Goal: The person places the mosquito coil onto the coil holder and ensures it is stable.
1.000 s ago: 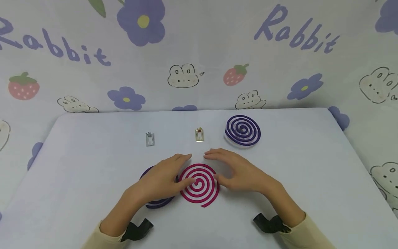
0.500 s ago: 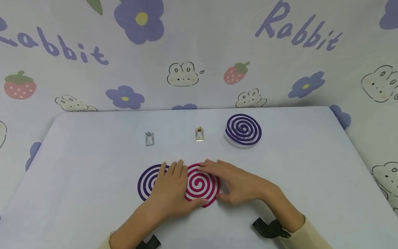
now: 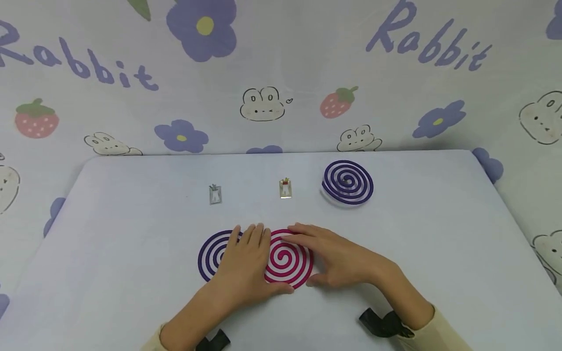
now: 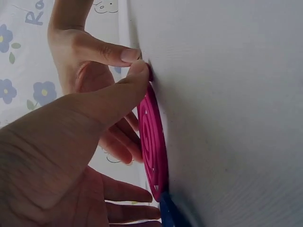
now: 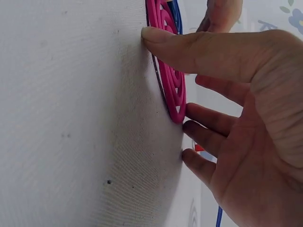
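Observation:
A pink mosquito coil lies flat in the middle of the white table. Left of it lies a dark blue mosquito coil, partly hidden under my left hand. That hand's fingers are straight and point away from me across the place where the two coils meet, its thumb at the pink coil's near edge. Around the pink coil's right side, my right hand arches loosely, fingertips at the far rim and thumb at the near right rim. Both wrist views show the pink coil edge-on, with thumbs and fingertips touching it.
Another dark blue coil sits raised at the back right. A small silver metal stand and a small gold one stand behind the hands. A patterned rabbit cloth hangs beyond the table's back edge.
My left hand has turned and shifted right, its fingers now pointing away from me, uncovering the left blue coil's left side. My right hand has come slightly nearer, with fingertips over the pink coil's rim.

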### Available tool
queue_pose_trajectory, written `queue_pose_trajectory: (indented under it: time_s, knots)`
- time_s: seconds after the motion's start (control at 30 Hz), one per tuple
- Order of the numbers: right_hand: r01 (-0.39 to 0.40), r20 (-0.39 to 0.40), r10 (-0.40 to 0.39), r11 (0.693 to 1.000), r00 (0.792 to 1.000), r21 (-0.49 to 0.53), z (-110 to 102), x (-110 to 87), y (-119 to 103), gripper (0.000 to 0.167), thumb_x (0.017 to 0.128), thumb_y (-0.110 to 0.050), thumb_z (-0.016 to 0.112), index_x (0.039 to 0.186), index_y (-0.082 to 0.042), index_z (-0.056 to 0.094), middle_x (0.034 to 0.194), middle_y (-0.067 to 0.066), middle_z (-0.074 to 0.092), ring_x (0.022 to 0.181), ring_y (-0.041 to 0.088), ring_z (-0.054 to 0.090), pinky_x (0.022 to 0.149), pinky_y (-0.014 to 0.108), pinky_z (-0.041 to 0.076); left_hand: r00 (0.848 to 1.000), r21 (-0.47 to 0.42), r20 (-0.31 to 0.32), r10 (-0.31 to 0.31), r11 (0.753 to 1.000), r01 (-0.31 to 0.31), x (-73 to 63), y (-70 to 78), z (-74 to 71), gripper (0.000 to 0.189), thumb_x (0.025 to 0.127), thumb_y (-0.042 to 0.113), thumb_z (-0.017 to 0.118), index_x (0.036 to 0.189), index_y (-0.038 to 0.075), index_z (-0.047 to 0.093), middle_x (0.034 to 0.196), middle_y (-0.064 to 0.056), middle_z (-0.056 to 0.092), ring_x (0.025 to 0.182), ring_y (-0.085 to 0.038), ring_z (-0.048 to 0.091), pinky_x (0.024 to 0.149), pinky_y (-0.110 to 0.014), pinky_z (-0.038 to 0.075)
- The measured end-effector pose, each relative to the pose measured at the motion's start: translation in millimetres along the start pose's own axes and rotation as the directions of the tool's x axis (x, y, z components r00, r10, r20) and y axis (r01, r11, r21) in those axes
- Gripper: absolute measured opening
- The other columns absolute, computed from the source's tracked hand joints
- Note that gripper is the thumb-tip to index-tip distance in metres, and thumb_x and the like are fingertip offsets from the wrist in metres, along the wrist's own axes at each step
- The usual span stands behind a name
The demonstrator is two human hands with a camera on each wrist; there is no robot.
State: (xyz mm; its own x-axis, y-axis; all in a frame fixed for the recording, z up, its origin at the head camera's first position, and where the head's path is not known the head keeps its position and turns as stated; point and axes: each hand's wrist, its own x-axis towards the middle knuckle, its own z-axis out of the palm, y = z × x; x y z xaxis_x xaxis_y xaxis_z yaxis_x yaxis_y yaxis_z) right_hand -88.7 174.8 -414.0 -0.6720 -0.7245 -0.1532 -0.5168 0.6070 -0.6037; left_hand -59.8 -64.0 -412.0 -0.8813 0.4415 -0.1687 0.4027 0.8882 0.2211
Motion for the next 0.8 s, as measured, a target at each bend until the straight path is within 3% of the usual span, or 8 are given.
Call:
queue_pose_trajectory:
  time_s: [0.2, 0.33, 0.57, 0.8]
  knots:
    - [-0.019, -0.06, 0.016, 0.999, 0.998, -0.039, -0.9, 1.4, -0.2, 0.094, 0.075, -0.028, 0.097, 0.156, -0.019, 0.051, 0.151, 0.001, 0.055, 0.143, 0.024, 0.053, 0.12, 0.05, 0.049, 1.0, 0.007, 0.026, 0.011, 1.0, -0.011, -0.9, -2.3, -5.6, 0.115, 0.078, 0.074, 0.08, 0.155, -0.005, 0.045, 0.163, -0.024, 0.046, 0.153, -0.041, 0.045, 0.129, -0.064, 0.03]
    - [-0.054, -0.098, 0.047, 0.996, 0.994, -0.075, -1.2, 0.9, 1.9, 0.102, 0.068, -0.037, 0.101, 0.156, -0.02, 0.052, 0.146, 0.0, 0.056, 0.137, 0.022, 0.055, 0.117, 0.048, 0.052, 0.999, -0.003, 0.032, 0.023, 1.0, -0.023, -1.7, -2.4, -7.4, 0.113, 0.078, 0.075, 0.079, 0.153, -0.004, 0.048, 0.161, -0.024, 0.049, 0.152, -0.041, 0.046, 0.128, -0.064, 0.032]
    - [-0.044, -0.059, 0.04, 0.998, 0.997, -0.053, 2.4, 2.1, 6.8, 0.113, 0.066, -0.045, 0.101, 0.16, -0.015, 0.046, 0.175, 0.005, 0.032, 0.166, 0.032, 0.021, 0.133, 0.056, 0.027, 0.998, 0.009, 0.047, 0.04, 0.999, -0.04, -3.0, -0.6, -2.9, 0.117, 0.075, 0.076, 0.08, 0.155, -0.002, 0.047, 0.163, -0.024, 0.047, 0.153, -0.042, 0.045, 0.128, -0.062, 0.034]
    - [-0.05, -0.028, 0.048, 0.997, 0.998, -0.059, 3.0, 2.4, 9.1, 0.12, 0.067, -0.051, 0.098, 0.164, -0.012, 0.04, 0.175, 0.003, 0.033, 0.166, 0.03, 0.021, 0.136, 0.053, 0.02, 0.998, -0.012, 0.02, 0.064, 0.998, -0.064, -1.8, -1.3, -2.6, 0.116, 0.073, 0.072, 0.085, 0.154, -0.002, 0.048, 0.161, -0.024, 0.048, 0.153, -0.041, 0.044, 0.129, -0.06, 0.034]
